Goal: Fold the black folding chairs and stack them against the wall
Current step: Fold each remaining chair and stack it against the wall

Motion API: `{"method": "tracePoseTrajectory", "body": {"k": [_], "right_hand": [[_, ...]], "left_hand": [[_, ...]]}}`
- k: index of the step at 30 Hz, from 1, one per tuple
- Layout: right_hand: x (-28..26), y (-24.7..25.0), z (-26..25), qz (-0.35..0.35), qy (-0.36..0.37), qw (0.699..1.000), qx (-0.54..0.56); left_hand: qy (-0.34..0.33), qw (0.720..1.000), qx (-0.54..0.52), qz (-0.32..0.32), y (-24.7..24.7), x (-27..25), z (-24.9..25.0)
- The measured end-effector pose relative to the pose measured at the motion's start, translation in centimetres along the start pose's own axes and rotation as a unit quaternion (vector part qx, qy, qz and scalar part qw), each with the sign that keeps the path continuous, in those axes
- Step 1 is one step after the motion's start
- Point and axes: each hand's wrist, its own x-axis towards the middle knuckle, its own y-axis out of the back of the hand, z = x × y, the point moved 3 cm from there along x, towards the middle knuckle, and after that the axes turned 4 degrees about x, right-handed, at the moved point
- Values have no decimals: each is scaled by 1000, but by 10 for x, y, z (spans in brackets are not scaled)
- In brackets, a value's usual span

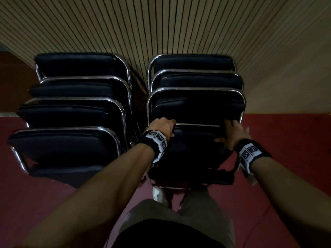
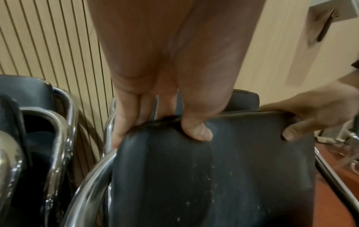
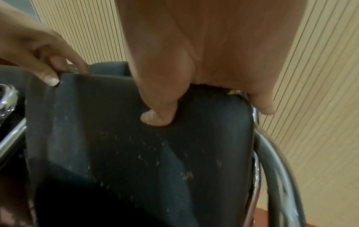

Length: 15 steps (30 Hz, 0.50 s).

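Note:
The black folding chair (image 1: 197, 140) nearest me stands folded at the front of the right-hand stack (image 1: 195, 81), which leans on the slatted wall (image 1: 161, 24). My left hand (image 1: 164, 126) grips the left end of its padded top edge. From the left wrist view that hand (image 2: 165, 122) has its fingers curled over the back and its thumb (image 2: 196, 132) on the front of the pad (image 2: 213, 176). My right hand (image 1: 232, 133) pinches the right end of the same edge. The right wrist view shows its thumb (image 3: 157, 118) pressed into the pad (image 3: 136, 153), with the fingers behind it.
A second stack of several folded black chairs (image 1: 71, 111) with chrome frames stands just to the left, also against the wall. Red floor (image 1: 286, 149) stretches to the right of the stacks. My legs and a white shoe (image 1: 159, 194) are right behind the held chair.

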Motion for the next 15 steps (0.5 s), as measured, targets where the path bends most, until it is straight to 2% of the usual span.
{"method": "tracePoseTrajectory", "body": {"k": [4, 15], "right_hand": [[-8, -4, -3, -23, -20, 1000, 0], [-35, -14, -2, 38, -30, 998, 45]], "left_hand": [[-10, 999, 37, 5, -12, -4, 0], [5, 1000, 9, 0, -38, -22, -4]]}}
